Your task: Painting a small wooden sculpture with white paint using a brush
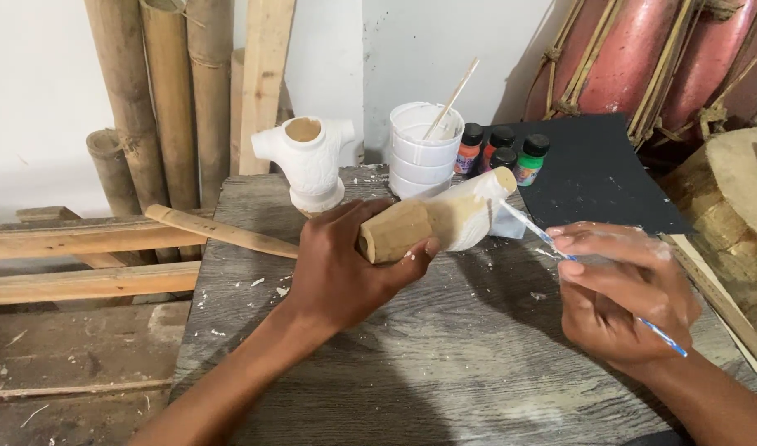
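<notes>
My left hand (pixel 345 264) grips a carved wooden piece (pixel 440 221), tan at its near end and partly coated white toward the far end. It is held tilted above a grey wooden table (pixel 444 363). My right hand (pixel 626 289) holds a thin paintbrush (pixel 560 252) with a blue-and-white handle. The brush tip touches the white-painted far end of the piece.
A white-painted carved torso shape (pixel 308 161) stands at the table's back. Beside it stand a white tub (pixel 422 149) with a stick and several small paint bottles (pixel 502 153). A black sheet (pixel 593 177) lies right. Bamboo poles (pixel 160 99) and planks (pixel 89 239) sit left.
</notes>
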